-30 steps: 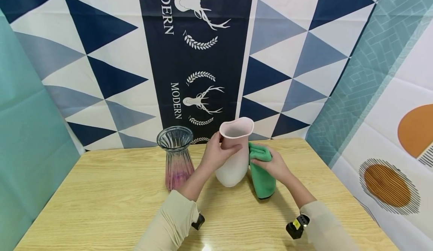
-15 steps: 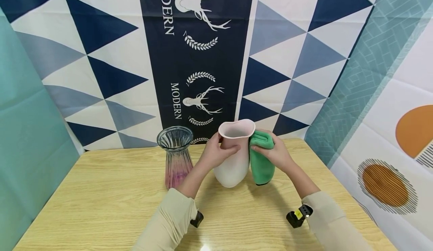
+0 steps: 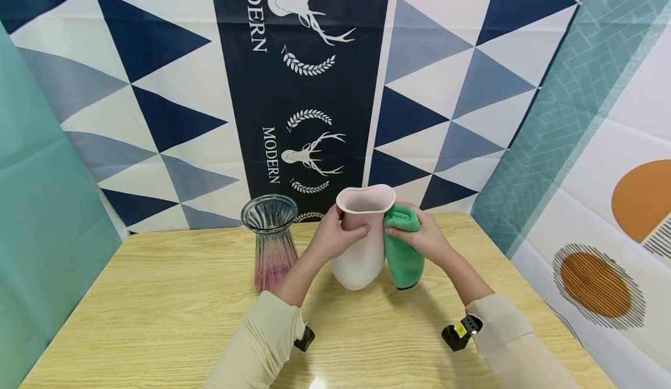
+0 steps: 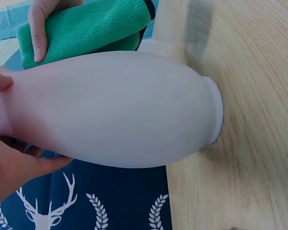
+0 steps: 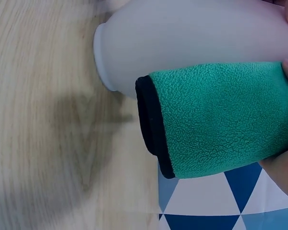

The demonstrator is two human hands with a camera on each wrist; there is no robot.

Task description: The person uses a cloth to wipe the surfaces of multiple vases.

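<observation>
A white vase (image 3: 359, 258) with a pinkish neck and wavy rim stands near the back of the table. My left hand (image 3: 334, 237) grips its neck from the left, thumb across the front; the left wrist view shows the fingers curling behind the neck (image 4: 26, 103). On the vase's other side, my right hand (image 3: 427, 237) holds a folded green cloth (image 3: 403, 255) against the vase's right flank. Black trim (image 5: 153, 127) edges the cloth's lower end in the right wrist view. Part of the right hand's fingers is hidden behind the cloth.
Left of the vase stands a ribbed glass vase (image 3: 272, 249), bluish at the top and pink below, partly covered by my left forearm. The wooden table (image 3: 157, 319) meets a patterned backdrop (image 3: 309, 86) at its back edge, with hangings at both sides.
My right hand has raised the green cloth and brought it against the vase's side, then shifted it slightly left. The left hand keeps its grip, and the vase has tipped only a little.
</observation>
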